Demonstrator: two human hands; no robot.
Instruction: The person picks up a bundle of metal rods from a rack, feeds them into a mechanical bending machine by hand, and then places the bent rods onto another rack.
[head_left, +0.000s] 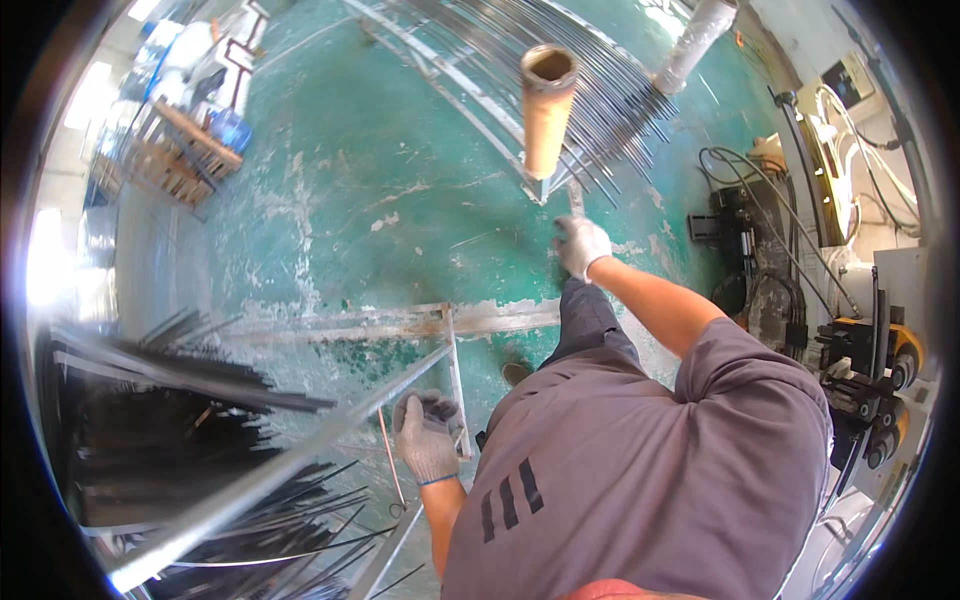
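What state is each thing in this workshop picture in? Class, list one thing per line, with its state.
Right hand: gloved, fingers loosely apart.
Left hand: gloved, fingers curled, grip unclear.
Brown tube: upright, top end open.
Pale tube: standing, cut off at the picture's edge.
Far rods: laid side by side, ends uneven.
Dark strips: heaped, ends uneven.
Green floor: paint scuffed and worn.

The rail (290,460) is made of shiny metal; the gloves (428,450) are knitted of matt cloth; the floor (340,190) is scuffed.
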